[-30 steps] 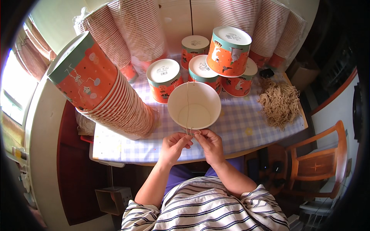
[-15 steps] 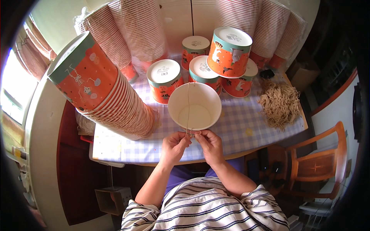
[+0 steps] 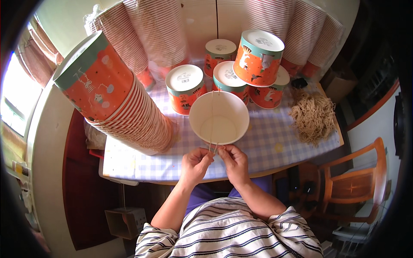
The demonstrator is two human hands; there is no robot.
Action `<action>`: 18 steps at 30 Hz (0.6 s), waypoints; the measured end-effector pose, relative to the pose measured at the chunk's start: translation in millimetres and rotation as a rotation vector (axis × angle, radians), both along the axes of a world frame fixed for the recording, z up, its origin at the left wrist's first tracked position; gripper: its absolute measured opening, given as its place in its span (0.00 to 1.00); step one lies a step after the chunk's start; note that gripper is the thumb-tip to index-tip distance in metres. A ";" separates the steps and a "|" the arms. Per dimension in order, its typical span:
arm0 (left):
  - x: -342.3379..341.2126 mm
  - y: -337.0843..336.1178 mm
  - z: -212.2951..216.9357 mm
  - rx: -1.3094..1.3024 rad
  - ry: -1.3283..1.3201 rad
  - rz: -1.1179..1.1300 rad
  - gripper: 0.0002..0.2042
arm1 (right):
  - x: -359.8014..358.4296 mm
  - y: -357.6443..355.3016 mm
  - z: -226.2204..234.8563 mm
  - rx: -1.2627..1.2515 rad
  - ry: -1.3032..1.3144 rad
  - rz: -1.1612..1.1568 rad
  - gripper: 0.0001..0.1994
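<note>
Moved since the earlier frame: the string [image 3: 212,116] at the fingertips, a small sideways loop then, now close-set strands; the bucket keeps its place.

Leaning stack [image 3: 129,107], one: nested paper buckets, inverted, orange with a green band, smooth printed wall above many ribbed white rims.

Wrapped stacks [image 3: 155,32], two, back left: tall columns in crinkled clear film.

Inverted buckets [image 3: 185,88], five: tapered, flat white bases; one perched on top of others.

Left hand [image 3: 195,165], one: thumb and forefinger pinching the string.

Open bucket [image 3: 226,116], one: round, matte white inside, mouth up at the front middle of the bench [image 3: 263,172], just beyond the hands; string across its mouth.

Right hand [image 3: 234,164], one: near the left, likewise pinching string.

Checked cloth [image 3: 271,133], one: blue and white, covering the bench.

Back-right stacks [image 3: 303,36], three: ribbed columns.

Twine heap [image 3: 313,116], one: tan, shaggy, tangled.

Chair [image 3: 352,185], one: polished wood, curved frame.
</note>
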State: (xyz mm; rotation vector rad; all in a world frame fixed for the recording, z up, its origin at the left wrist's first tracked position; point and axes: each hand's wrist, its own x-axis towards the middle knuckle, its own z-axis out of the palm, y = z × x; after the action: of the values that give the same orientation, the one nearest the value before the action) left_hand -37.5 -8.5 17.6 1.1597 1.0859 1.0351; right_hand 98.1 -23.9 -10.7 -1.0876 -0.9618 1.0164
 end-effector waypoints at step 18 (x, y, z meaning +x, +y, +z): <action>4.2 1.3 9.1 0.194 0.236 0.116 0.07 | 7.7 0.7 1.5 -0.050 0.127 0.125 0.08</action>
State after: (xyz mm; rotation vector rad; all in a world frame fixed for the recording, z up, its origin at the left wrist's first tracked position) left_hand -33.4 -7.2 26.7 1.4160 1.2707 1.1333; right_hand 105.8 -23.2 -9.3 -1.0017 -0.9142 1.2026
